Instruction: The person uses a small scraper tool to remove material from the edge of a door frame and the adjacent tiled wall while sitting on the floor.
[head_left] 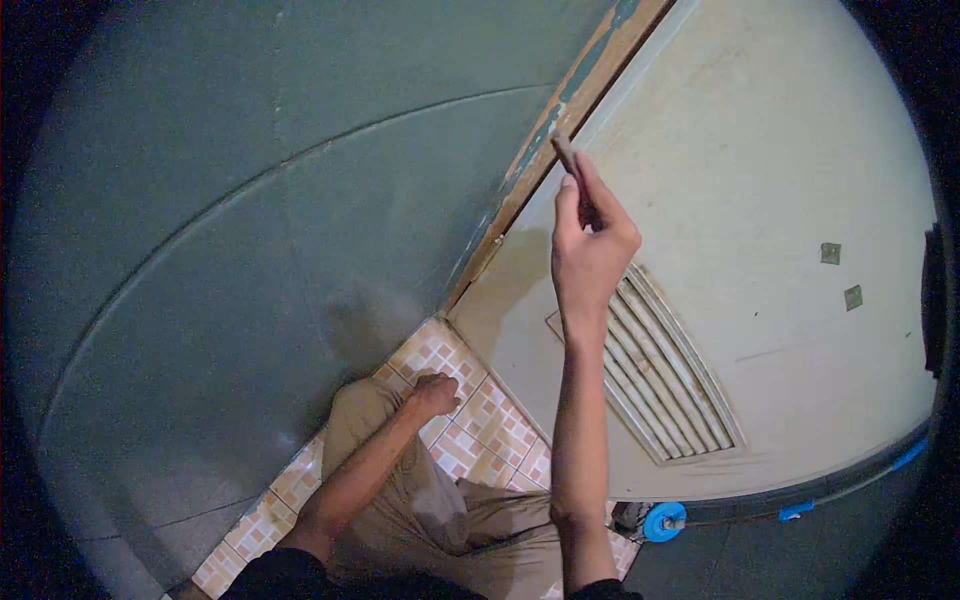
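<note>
My right hand is raised before the off-white door, fingers and thumb closed on a thin, dark brown flat piece. Its kind does not show clearly. The piece's tip points up at the wooden door frame, where green paint has worn or peeled off; I cannot tell whether it touches the wood. Low by my bent knee, my left hand is curled into a loose fist above the patterned tiles. Nothing is seen sticking out of it.
A grey-green wall with a raised line fills the left. The door has a slatted vent beside my right forearm and two small square patches. A round blue thing sits by the door's lower edge, near bits of blue tape.
</note>
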